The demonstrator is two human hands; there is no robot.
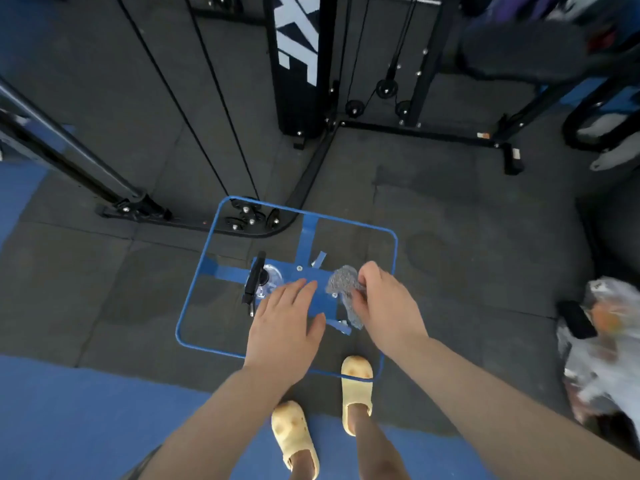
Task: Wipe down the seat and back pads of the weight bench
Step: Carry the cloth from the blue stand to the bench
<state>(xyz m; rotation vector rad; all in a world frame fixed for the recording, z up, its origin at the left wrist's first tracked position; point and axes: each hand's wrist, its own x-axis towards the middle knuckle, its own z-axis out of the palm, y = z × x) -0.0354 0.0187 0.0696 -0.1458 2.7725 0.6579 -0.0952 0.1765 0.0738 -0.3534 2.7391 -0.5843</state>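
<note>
A grey cloth [341,282] lies bunched on a small stand with a blue rim [194,289] and a blue centre plate. My right hand [384,303] pinches the cloth's right side. My left hand [287,327] hovers flat over the plate with fingers spread and nothing in it. Just left of it, a clear spray bottle [258,282] with a black trigger lies on the stand. A black padded bench part [519,53] shows at the upper right, far from both hands and partly blurred.
A black cable machine frame [311,174] with pulleys and cables stands behind the stand. Plastic bags [599,348] lie on the floor at the right. My feet in yellow clogs [356,386] stand at the stand's near edge, on grey and blue mats.
</note>
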